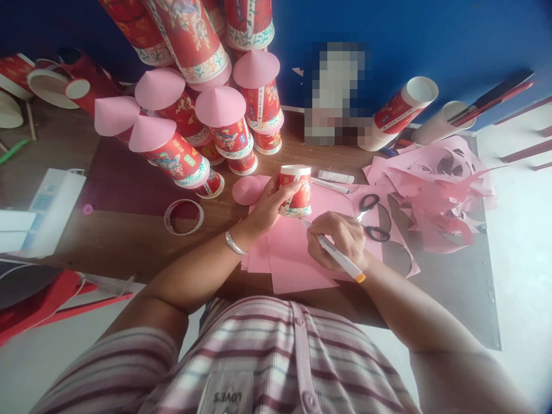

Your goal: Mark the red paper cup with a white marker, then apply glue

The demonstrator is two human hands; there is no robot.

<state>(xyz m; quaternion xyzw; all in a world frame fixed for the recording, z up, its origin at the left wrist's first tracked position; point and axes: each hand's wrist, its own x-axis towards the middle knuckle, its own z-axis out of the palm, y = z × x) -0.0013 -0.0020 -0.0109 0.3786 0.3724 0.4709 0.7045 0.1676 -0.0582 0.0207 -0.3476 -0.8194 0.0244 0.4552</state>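
My left hand point(272, 201) is wrapped round a red paper cup point(302, 195), holding it slightly tilted above pink paper sheets point(297, 270). Green line drawing shows on the cup's white lower band. In my right hand point(338, 238) is a white marker pen point(338, 256) with an orange end, gripped like a pencil. Its tip is close to the cup's lower edge; I cannot tell whether they touch. Just right of that hand lie scissors point(374, 233) with black handles. Behind the cup rest a capped marker point(330, 185) and a white tube point(335, 176).
Stacked red cups with pink paper cones point(221, 107) stand at the back left. A cut paper ring point(184, 217) lies left of my arm. Pink paper scraps point(448, 190) pile up on the right, before a pen cup point(444, 122) and a tall cup stack point(397, 112).
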